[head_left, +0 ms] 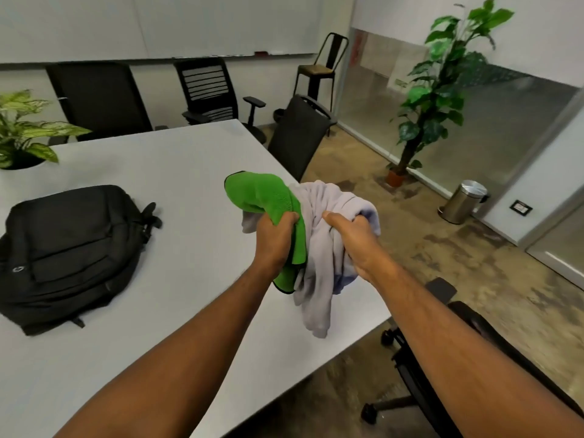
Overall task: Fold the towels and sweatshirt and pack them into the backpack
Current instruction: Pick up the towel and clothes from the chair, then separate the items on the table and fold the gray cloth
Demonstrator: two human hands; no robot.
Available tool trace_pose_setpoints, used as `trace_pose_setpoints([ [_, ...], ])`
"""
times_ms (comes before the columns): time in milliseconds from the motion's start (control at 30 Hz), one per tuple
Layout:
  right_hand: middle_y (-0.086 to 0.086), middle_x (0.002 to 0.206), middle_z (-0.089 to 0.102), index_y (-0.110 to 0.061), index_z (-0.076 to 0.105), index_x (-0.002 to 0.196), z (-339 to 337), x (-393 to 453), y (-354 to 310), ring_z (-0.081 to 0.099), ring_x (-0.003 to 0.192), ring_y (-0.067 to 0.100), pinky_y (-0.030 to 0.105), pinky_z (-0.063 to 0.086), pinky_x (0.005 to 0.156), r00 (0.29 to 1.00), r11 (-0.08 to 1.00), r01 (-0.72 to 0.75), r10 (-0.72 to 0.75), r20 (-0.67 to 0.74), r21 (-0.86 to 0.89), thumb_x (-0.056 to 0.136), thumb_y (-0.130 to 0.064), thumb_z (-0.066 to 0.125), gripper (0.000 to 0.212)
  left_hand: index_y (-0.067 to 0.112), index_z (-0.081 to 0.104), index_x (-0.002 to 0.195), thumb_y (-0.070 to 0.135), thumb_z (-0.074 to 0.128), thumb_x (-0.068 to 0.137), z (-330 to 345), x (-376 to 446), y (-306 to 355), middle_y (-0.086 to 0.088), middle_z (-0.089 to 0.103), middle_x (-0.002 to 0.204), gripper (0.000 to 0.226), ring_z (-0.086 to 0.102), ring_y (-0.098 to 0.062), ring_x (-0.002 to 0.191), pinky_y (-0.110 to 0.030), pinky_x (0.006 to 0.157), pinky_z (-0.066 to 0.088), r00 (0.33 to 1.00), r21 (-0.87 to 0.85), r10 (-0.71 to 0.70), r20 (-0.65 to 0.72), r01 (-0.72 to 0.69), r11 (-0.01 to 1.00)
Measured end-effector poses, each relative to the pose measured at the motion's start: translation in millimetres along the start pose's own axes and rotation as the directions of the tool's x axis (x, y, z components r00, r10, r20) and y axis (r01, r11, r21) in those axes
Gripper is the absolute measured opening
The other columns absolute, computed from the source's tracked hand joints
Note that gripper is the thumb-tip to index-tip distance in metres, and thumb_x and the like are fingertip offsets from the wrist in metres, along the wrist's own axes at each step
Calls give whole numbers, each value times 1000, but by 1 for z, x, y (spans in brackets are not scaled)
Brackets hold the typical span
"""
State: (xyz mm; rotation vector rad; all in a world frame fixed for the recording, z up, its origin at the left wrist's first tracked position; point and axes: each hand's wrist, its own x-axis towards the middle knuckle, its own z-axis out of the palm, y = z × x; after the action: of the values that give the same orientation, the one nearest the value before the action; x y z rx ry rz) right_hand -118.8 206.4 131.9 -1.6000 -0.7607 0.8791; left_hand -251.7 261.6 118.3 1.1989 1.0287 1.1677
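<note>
Black fabric backpack (71, 251) lies flat at the left of the white table (177, 172), apparently zipped; well apart from the cloth. Left hand (274, 240) clenched on the bright green, black-edged microfibre towel (264, 196), held above the table near its right edge. Right hand (354, 245) clenched on the bunched pale lilac-grey sweatshirt (319, 279), which hangs crumpled, touching the towel. Judgement: step in hand is bringing the bundle to the table for sorting. To do well: set both down on bare surface, separate the towel from the sweatshirt, spread one flat, then fold edge to edge. Any second towel is not discernible.
</note>
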Motion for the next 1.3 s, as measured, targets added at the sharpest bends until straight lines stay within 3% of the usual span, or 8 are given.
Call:
trace_pose_setpoints([
  [100,9,107,71,-20,63,98,36,16,1,67,101,19,42,52,102,994,994,71,-64,90,-84,97,-18,64,2,21,58,82,5,57,96,-34,23,-13,8,57,81,21,57,-7,75,-27,72,50,998,21,-30,-48,31,999],
  [233,-1,107,69,-17,61,114,76,40,13,64,105,17,37,48,103,982,986,83,-56,183,-147,96,-23,66,19,14,64,90,11,59,96,-73,45,-34,-1,66,86,8,63,-16,83,-37,80,52,993,59,-68,-100,74,996],
  [333,-5,111,67,-16,60,122,97,53,23,62,108,15,28,48,94,961,987,54,-10,275,-150,97,-22,66,26,6,65,97,11,60,96,-96,53,-47,-3,67,89,8,62,-14,82,-31,77,52,987,98,-66,-147,81,992],
  [433,-5,115,65,-18,57,127,111,64,35,61,110,15,26,48,91,924,981,17,58,379,-193,98,-22,64,30,17,65,95,13,61,96,-116,54,-60,1,69,92,6,64,-12,86,-28,76,51,984,144,-74,-161,97,985],
  [633,-2,132,59,-18,48,143,116,92,86,56,121,17,35,43,106,830,918,58,174,530,-392,98,-28,64,49,27,65,107,22,64,94,-148,52,-104,9,71,103,14,66,-9,100,-34,87,52,985,319,-145,-94,168,933],
  [833,1,148,51,-15,40,152,110,113,141,49,136,23,35,38,116,756,797,137,300,582,-589,96,-33,66,64,21,60,133,33,67,93,-158,43,-144,-4,66,130,42,62,-27,120,-35,101,48,931,630,-356,-77,322,707],
  [1067,11,153,46,-9,30,154,95,132,192,49,136,29,34,38,113,695,550,277,452,560,-788,102,-38,54,64,11,48,140,52,69,91,-157,26,-186,-11,60,138,68,58,-29,126,-32,98,45,796,763,-536,-280,523,378],
  [1300,9,129,63,-11,47,135,90,134,195,62,111,25,31,49,93,753,385,388,392,529,-838,102,-28,48,38,9,40,142,58,72,84,-171,10,-209,-15,55,138,82,55,-35,125,-42,99,49,724,714,-544,-425,637,290],
])
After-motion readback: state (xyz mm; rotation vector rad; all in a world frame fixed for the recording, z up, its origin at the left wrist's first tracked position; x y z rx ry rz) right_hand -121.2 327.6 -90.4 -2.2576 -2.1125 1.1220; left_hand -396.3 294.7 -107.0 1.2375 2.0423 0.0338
